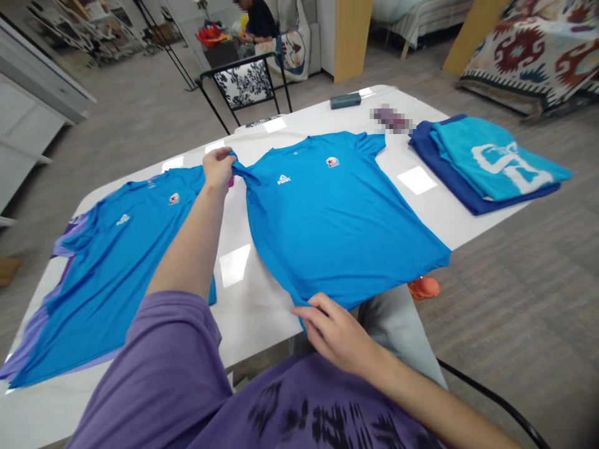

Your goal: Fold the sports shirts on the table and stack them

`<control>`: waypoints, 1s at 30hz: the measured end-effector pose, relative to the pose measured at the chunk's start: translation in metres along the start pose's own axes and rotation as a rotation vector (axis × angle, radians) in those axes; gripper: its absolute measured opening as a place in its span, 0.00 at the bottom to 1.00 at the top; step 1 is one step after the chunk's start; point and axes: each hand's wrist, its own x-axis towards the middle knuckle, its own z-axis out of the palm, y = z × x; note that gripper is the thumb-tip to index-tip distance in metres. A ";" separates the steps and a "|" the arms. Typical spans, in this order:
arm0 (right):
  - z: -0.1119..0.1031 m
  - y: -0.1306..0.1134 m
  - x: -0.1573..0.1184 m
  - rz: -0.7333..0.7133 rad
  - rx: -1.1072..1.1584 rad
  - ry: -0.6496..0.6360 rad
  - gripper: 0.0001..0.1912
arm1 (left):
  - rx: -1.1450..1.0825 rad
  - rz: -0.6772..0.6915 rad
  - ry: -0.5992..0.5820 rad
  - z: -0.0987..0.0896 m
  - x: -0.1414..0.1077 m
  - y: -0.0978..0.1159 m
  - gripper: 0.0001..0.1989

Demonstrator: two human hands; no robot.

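A blue T-shirt with small chest logos lies spread front side up before me, its hem hanging over the near table edge. My left hand reaches out to its left sleeve and pinches the sleeve end, lifting it a little. Close to my body, my right hand grips the lower left corner of the hem between thumb and fingers. To the left, a second blue T-shirt lies flat on top of a purple garment, partly covered by my left arm.
On the white table at the right is a stack of folded shirts. A dark green case and a blurred purple item lie at the far edge. Beyond stand a chair and a seated person.
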 end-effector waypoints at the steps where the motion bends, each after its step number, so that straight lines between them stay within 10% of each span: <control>1: -0.009 0.002 -0.006 0.032 0.037 0.032 0.22 | 0.061 0.031 -0.038 0.012 0.007 0.013 0.23; 7: -0.052 0.020 -0.047 0.210 0.094 0.173 0.26 | 0.165 0.142 -0.226 0.121 0.028 0.078 0.26; 13: -0.078 0.046 -0.079 0.371 -0.164 0.079 0.22 | 0.165 0.260 -0.435 0.199 -0.022 0.088 0.29; 22: -0.147 0.080 -0.055 0.236 -0.265 -0.063 0.12 | 0.585 0.537 -0.408 0.097 -0.208 -0.005 0.39; 30: -0.151 0.163 0.210 0.064 -0.168 -0.121 0.18 | 0.751 0.505 -0.455 0.086 -0.239 -0.010 0.46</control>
